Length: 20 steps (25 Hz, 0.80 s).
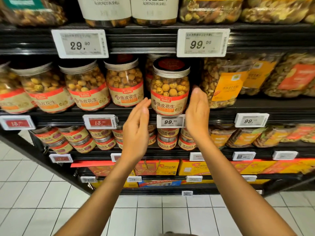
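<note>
Middle shelf [221, 116], snack aisle.

Far left: a row of matching jars of coated peanuts. The neighbour jar [125, 84] stands at 9 o'clock of the one being worked, with a gap between them.

Left hand [136, 126]: flat, fingers straight and together, nothing held. It sits at 8 o'clock of the peanut jar [170, 89], fingertips just beside the lower left edge of the label. Contact cannot be told.

Peanut jar: upright, silver lid with a red top, at the very front lip of the shelf. A price tag [171, 121] hangs at its 6 o'clock.

Right hand [198, 111]: also flat and wide, holding nothing. It is at 4 o'clock of the jar, palm turned to the label's right side, either very close or touching. A bag of mixed nuts [223, 82] crowds in at 3 o'clock.

Judgement: the step looks like taking or squaring the jar between two palms.
- Both hands sit low, so raise them to the middle of the label, square at 9 and 3 o'clock.
- Press evenly, because a one-sided push this near the lip could tip the jar or slide it off.
- The clear wall probably handles slick, so curl the fingers round the back before lifting.
- If seating it instead, ease it toward 12 o'clock with the label kept facing out.
- Keep the right knuckles off the bag.
</note>
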### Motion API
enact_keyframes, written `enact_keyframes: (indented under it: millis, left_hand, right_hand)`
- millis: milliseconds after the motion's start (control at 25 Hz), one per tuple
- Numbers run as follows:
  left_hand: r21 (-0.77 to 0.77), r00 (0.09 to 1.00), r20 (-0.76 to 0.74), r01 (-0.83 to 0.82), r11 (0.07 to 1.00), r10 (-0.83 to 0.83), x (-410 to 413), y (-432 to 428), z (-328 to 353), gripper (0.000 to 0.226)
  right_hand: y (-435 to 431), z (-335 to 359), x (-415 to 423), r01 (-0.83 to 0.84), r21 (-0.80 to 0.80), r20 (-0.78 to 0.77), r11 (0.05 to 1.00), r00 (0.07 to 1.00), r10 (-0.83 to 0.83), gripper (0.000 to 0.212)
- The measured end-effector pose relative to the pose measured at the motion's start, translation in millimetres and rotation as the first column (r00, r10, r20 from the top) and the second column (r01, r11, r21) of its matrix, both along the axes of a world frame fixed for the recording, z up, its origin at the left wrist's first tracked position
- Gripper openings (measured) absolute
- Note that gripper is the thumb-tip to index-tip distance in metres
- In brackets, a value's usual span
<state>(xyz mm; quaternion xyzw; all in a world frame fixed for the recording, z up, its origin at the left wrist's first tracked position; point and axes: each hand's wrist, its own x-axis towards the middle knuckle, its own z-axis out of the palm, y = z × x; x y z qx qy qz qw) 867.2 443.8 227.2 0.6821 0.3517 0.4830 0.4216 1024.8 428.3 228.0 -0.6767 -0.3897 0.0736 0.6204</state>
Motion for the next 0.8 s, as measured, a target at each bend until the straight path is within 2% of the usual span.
enact_keyframes:
  millis: [120, 240, 320, 440, 560, 680, 720, 800]
  left_hand:
    - [-0.059, 0.998, 0.013, 0.069, 0.996, -0.069, 7, 4, -1, 0.034]
    - [-0.043, 0.999, 0.027, 0.040, 0.998, -0.039, 18, 9, -1, 0.040]
    - [-0.041, 1.000, 0.025, 0.010, 0.999, -0.009, 20, 16, -3, 0.041]
    - [-0.095, 0.999, 0.043, -0.029, 0.995, 0.033, 22, 29, -2, 0.038]
    - [-0.154, 0.997, 0.056, -0.035, 0.987, 0.044, 23, 33, 3, 0.038]
    - [-0.171, 0.982, 0.147, -0.092, 0.981, 0.117, 2, 19, 3, 0.032]
    - [-0.190, 0.973, 0.176, -0.116, 0.975, 0.150, -12, 10, 0, 0.027]
    - [-0.241, 0.955, 0.177, -0.193, 0.951, 0.239, -51, -14, -12, 0.018]
  right_hand:
    - [-12, -9, 0, -0.016, 0.075, -0.024, 0.997, 1.000, 0.018, 0.041]
    - [-1, -9, 5, -0.086, 0.029, -0.101, 0.996, 0.991, 0.088, 0.041]
    - [9, -5, 9, -0.128, -0.007, -0.081, 0.992, 0.989, 0.127, 0.047]
    - [16, -4, 17, -0.202, -0.078, -0.042, 0.976, 0.979, 0.199, 0.045]
    - [18, 2, 31, -0.266, -0.126, -0.081, 0.956, 0.963, 0.257, 0.043]
    - [4, 7, 22, -0.244, 0.005, -0.058, 0.970, 0.968, 0.244, 0.031]
    - [-3, 6, 8, -0.285, 0.053, -0.082, 0.957, 0.954, 0.289, 0.027]
    - [-17, -4, -30, -0.424, 0.052, -0.109, 0.904, 0.897, 0.428, 0.025]
